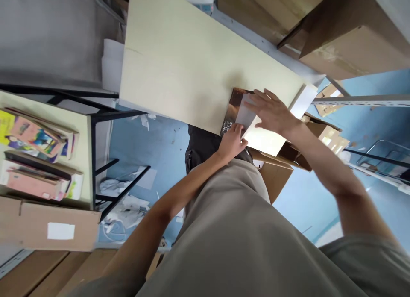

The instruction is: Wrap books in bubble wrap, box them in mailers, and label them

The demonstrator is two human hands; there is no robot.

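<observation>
A book (235, 102) with a dark brown and orange cover and white characters lies near the front edge of the cream tabletop (173, 57). Across its right part is a pale grey-white sheet or flap (246, 113); I cannot tell whether it belongs to the book. My left hand (232, 142) has its fingers curled round the book's near edge. Spread out over the pale part, my right hand (273, 113) is open, its fingertips at the far side of the book. Whether its palm touches the surface is hidden.
Stacked books (38, 134) lie on another table at the left, beside a cardboard box (60, 226). Large cartons (355, 45) stand on a shelf beyond the table. An open carton (273, 177) sits below right. White scraps (124, 207) litter the blue floor (137, 143).
</observation>
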